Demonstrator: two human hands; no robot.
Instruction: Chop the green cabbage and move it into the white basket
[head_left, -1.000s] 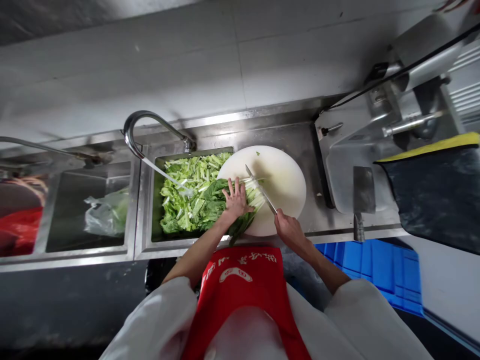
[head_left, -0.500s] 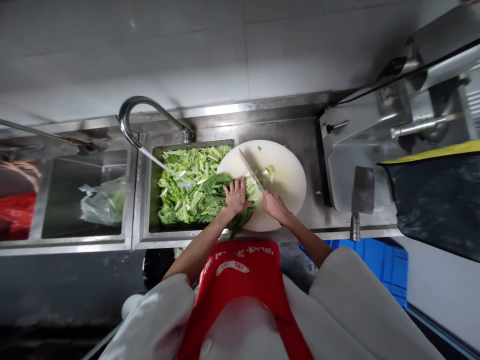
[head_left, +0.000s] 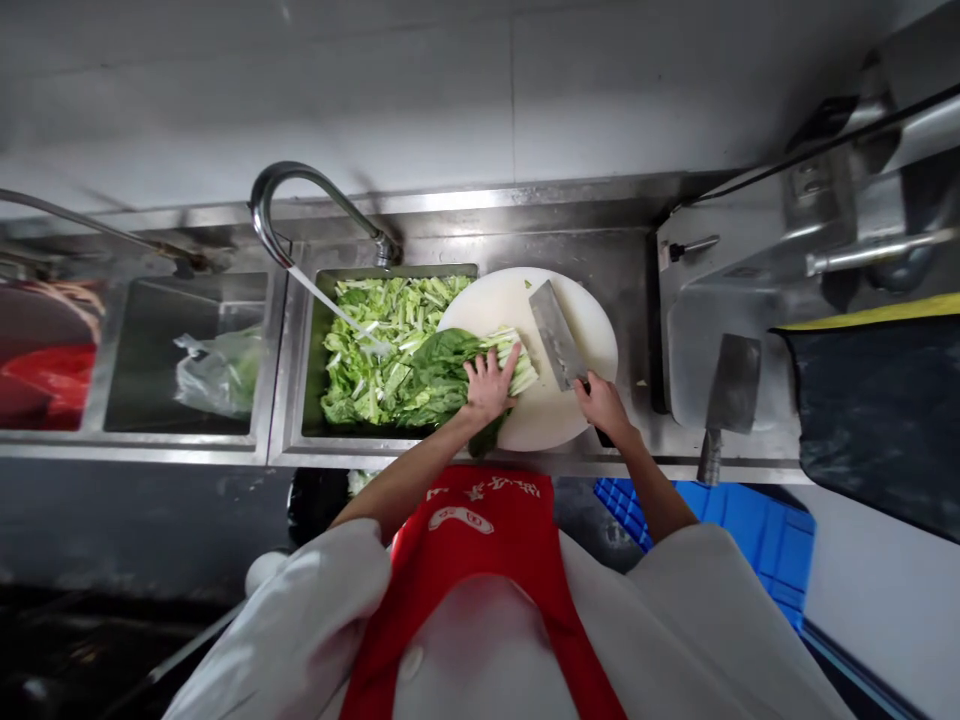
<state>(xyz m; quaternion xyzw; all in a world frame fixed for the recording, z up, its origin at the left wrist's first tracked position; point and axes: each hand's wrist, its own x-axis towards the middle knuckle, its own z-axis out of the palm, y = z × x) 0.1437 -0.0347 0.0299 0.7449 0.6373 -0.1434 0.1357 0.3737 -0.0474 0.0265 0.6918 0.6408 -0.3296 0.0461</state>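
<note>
My right hand (head_left: 602, 404) is wrapped round the handle of a cleaver (head_left: 556, 335), whose broad blade lies nearly flat over the round white cutting board (head_left: 585, 310). My left hand (head_left: 489, 386) rests with fingers spread on a bunch of leafy greens (head_left: 444, 368). The pale stalk ends of the bunch point right on the board, and its leaves reach over the sink edge. Cut greens (head_left: 367, 370) fill the sink to the left. A gap of bare board separates the stalks from the blade.
Water runs from a curved faucet (head_left: 315, 175) into the greens. Another sink holds a plastic bag (head_left: 219, 372). At the right, a second cleaver (head_left: 735, 384) lies over a clear tub (head_left: 686, 330), beside a dark cloth (head_left: 877, 400). A blue crate (head_left: 757, 540) is below.
The cleaver has moved right, away from the stalks, and its blade has tilted from upright to nearly flat. My left hand has spread its fingers further over the bunch.
</note>
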